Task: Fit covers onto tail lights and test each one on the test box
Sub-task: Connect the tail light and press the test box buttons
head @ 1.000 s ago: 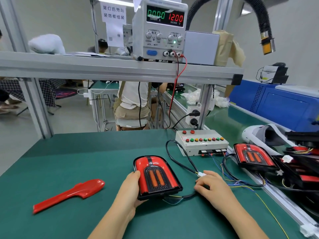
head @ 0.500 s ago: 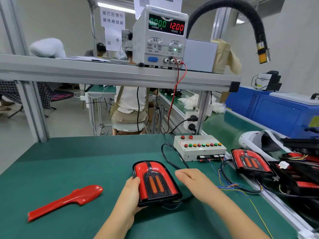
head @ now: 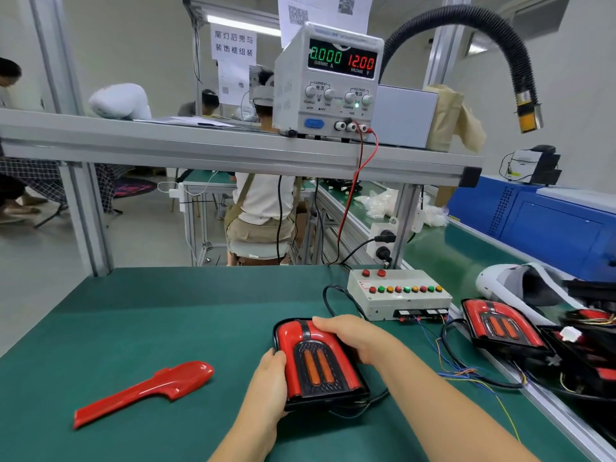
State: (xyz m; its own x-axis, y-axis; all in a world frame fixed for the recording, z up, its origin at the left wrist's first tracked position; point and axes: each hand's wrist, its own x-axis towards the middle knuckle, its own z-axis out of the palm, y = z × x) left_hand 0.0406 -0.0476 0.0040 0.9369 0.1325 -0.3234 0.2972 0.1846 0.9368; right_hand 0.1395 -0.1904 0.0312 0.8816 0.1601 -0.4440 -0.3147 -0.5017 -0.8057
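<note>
A red tail light (head: 315, 361) with a black centre and two orange strips lies on the green table in front of me. My left hand (head: 271, 383) holds its left edge, fingers curled round the side. My right hand (head: 353, 335) lies over its top right corner and grips that edge. The grey test box (head: 396, 298), with a row of coloured buttons, stands just behind the light, cables running from its front. A loose red cover piece (head: 146, 390) lies on the mat to the left.
A second tail light (head: 500, 325) lies to the right among wires and dark parts. A power supply (head: 328, 81) showing 12.00 V sits on the shelf above. A black hose (head: 500, 38) hangs at upper right. A person sits at the bench beyond.
My right hand has left the cable to the right of the light and moved up and left onto the light's top right corner. The left hand stays at the left edge.
</note>
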